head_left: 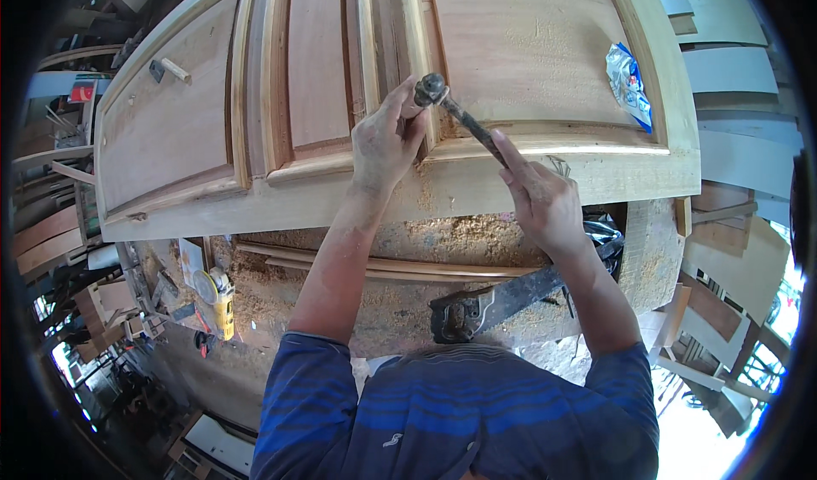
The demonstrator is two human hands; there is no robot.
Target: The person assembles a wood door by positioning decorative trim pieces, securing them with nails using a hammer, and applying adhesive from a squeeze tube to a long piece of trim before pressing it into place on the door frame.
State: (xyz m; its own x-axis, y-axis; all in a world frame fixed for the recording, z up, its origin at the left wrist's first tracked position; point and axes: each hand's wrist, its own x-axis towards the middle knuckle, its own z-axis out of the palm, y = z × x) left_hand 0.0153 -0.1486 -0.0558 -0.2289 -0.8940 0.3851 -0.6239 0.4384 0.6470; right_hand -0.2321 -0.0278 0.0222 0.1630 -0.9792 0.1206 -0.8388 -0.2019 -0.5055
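Observation:
My right hand (542, 197) is closed round the dark handle of a hammer (473, 126), at the right of the middle. The hammer's dark rounded head is raised over the framed wooden door panel (545, 174), right beside the fingertips of my left hand (387, 140). The left fingers are bent together in a pinch; what they hold is hidden behind the hammer head. Under both hands run pale moulding strips (417, 33) set round the panel's recessed fields. Sawdust dots the frame below my left hand.
A crumpled blue and silver packet (630, 87) lies on the panel's right field, a short pale wooden piece (175, 70) on its left. On the sawdust-covered bench (281, 301) in front are a handsaw (494, 304), long wood strips (391, 267) and a yellow power tool (223, 310). Boards (732, 131) stand at right.

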